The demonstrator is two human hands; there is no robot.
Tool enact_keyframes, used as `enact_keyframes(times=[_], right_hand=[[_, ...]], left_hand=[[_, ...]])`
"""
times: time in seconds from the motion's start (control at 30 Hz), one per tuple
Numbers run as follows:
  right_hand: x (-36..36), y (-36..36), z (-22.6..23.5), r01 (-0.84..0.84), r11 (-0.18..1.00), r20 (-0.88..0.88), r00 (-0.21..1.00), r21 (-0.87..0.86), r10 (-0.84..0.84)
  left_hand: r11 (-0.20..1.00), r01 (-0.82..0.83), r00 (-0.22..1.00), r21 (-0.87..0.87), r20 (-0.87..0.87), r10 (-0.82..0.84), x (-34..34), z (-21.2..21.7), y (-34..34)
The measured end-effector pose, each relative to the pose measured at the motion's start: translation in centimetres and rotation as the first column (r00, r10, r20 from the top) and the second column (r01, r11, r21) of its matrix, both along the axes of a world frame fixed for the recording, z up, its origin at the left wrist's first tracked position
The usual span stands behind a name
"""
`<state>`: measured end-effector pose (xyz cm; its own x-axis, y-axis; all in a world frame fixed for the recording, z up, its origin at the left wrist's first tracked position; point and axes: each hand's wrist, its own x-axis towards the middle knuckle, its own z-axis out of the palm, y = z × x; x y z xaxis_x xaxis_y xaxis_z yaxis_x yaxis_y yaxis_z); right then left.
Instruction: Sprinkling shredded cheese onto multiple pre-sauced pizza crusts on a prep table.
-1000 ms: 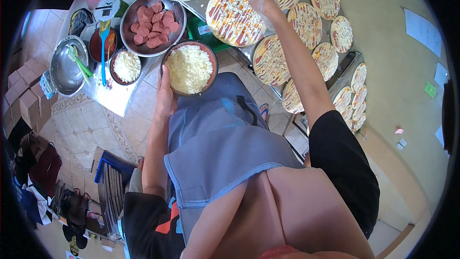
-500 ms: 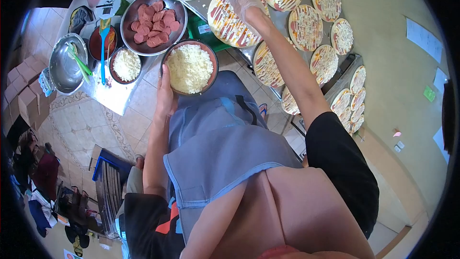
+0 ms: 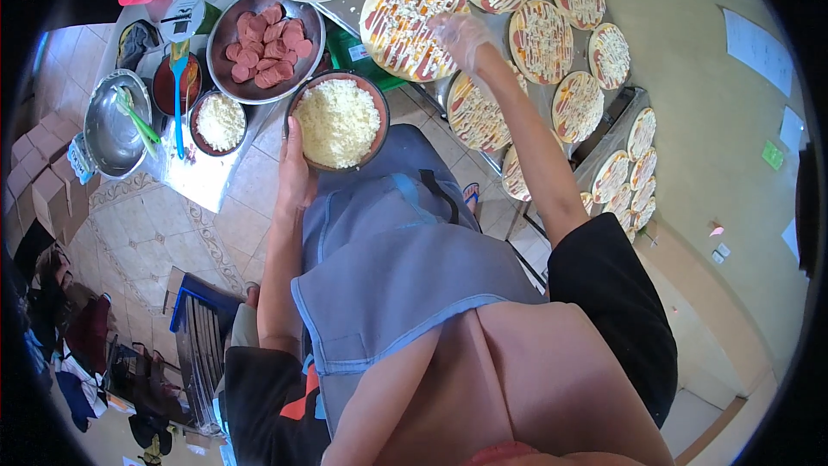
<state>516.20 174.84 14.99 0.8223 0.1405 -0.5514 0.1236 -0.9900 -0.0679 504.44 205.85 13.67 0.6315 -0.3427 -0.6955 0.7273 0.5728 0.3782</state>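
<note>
My left hand (image 3: 296, 168) grips the rim of a round brown bowl (image 3: 382, 145), thumb on top, fingers hidden beneath. Grated white cheese (image 3: 338, 123) fills the bowl, which I hold level in front of my apron, beside the table. Over the right part of a pizza (image 3: 401, 26) is my right hand (image 3: 466, 41) in a clear plastic glove. Its fingers are drawn together on grated cheese, partly blurred by the glove. That pizza carries sausage slices, orange and white sauce stripes and scattered cheese.
Several topped pizzas (image 3: 541, 41) cover the metal table, with more on a tray (image 3: 621, 179) at the right. To the left stand a steel bowl of sliced sausage (image 3: 267, 47), a smaller cheese bowl (image 3: 220, 121), a sauce pot with a blue spatula (image 3: 179, 86) and a steel bowl (image 3: 116, 125).
My right hand has moved from the pizza's upper part toward its right edge, and its fingers have drawn in. More cheese shows on the pizza. The left hand keeps hold of the bowl.
</note>
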Motion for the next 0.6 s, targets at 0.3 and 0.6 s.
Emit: enact_keyframes(times=[0.3, 0.6], right_hand=[[-5.8, 2.9, 0.3, 0.053, 0.966, 0.19, 0.976, 0.253, -0.104], [-4.0, -0.3, -0.1, 0.249, 0.931, 0.198, 0.931, 0.267, -0.305]], left_hand=[[1.0, 0.007, 1.0, -0.01, 0.008, -0.007, -0.5, -0.1, -0.6], [0.999, -0.026, 0.999, -0.029, 0.02, 0.027, -0.8, 0.3, -0.9]])
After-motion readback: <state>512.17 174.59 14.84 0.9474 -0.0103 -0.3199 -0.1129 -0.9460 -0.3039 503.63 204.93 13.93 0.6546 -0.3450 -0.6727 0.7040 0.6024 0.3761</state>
